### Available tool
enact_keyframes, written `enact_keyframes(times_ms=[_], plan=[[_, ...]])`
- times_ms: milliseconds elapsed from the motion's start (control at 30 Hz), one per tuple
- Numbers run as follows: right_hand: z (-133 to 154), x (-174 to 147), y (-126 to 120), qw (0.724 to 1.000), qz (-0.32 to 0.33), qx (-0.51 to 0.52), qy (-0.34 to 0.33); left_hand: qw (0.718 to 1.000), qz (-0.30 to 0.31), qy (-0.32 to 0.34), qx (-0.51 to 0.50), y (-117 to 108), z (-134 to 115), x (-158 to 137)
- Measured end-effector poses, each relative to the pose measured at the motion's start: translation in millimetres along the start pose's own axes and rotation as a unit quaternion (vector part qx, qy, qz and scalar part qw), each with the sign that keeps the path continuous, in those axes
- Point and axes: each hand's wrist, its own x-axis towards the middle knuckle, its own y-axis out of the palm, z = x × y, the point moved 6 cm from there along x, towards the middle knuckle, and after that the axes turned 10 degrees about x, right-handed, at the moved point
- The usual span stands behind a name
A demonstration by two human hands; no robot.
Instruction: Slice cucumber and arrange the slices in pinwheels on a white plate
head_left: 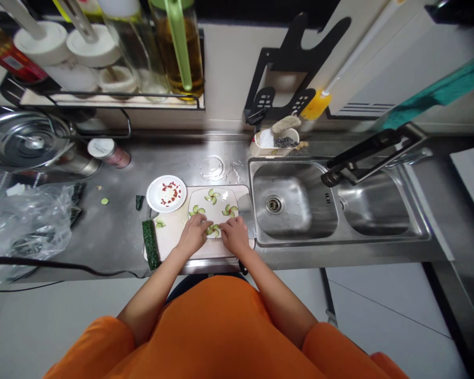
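A squarish white plate (223, 209) lies on the cutting board (176, 247), with several pinwheels of cucumber slices (212, 197) set out on it. My left hand (195, 233) and my right hand (236, 235) reach over its near side. Their fingers are bent and drawn together at either side of the nearest cucumber pinwheel (213, 230), touching its slices. A knife blade (245, 208) lies along the plate's right side, partly under my right hand. A length of cucumber (150, 245) rests at the board's left edge, near a few loose slices (160, 223).
A round plate with small red pieces (166, 193) overlaps the board's back left corner. To the right is a double sink (296, 200) under a dark faucet (363, 155). Plastic bags (27, 226), a pink can (109, 152) and a steel pot (27, 139) stand left.
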Motion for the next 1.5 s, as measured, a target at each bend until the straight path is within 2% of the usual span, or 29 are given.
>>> enact_keyframes(times_ms=[433, 700, 867, 1067, 1300, 1500], plan=[[0, 1, 0, 1.000, 0.006, -0.010, -0.003, 0.999, -0.006, -0.013, -0.028, -3, -2, -2], [-1, 0, -6, 1.000, -0.003, 0.005, 0.013, 0.996, -0.041, -0.034, -0.075, -9, 7, -6], [-10, -6, -16, 0.999, -0.028, 0.022, 0.033, 0.984, -0.076, -0.121, -0.104, -22, 25, -17], [-29, -15, -24, 0.990, -0.083, 0.043, 0.109, 0.957, -0.101, -0.245, -0.113, -29, 43, -38], [-31, -19, -24, 0.983, -0.104, 0.051, 0.145, 0.940, -0.070, -0.298, -0.149, -16, 41, -48], [-32, -19, -25, 0.978, -0.107, 0.061, 0.169, 0.914, -0.047, -0.348, -0.202, -11, 40, -48]])
